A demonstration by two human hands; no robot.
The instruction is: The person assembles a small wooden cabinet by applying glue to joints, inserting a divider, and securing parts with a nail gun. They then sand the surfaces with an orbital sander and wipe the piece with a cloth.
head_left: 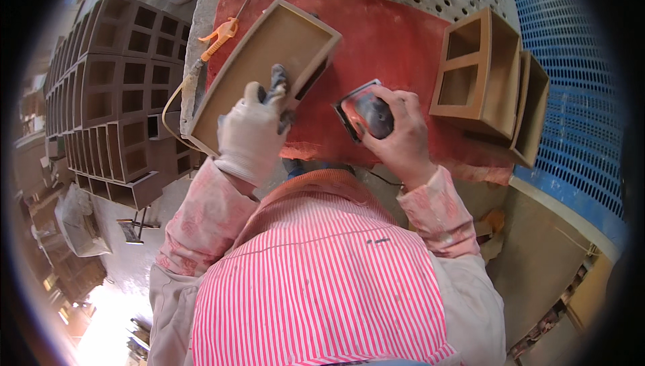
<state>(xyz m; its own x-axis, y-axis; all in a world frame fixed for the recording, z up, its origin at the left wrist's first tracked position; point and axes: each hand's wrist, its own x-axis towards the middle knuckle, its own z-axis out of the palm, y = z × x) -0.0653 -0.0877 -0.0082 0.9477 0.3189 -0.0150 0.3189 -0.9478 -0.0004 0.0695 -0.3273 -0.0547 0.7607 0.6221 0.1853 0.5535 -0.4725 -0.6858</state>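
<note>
On top of the long brown box [285,33], my gloved left hand [250,132] lies with its fingers loosely parted and half bent; I judge that it steadies the box, though I cannot tell whether the thumb hooks over the edge. The box rests slantwise on the red tabletop [403,33], probably so that one long side faces my other hand. Just right of the box, my bare right hand [410,131] is closed round a small sander [369,114], thumb on one side and fingers on the other, a grip that should keep it from twisting. Whether its flat pad touches the tabletop I cannot tell. Just left of the box is an orange air gun [220,37], likely kept there for easy reach. Well to the box's right stand two smaller boxes [502,77], perhaps put there to leave me working room.
</note>
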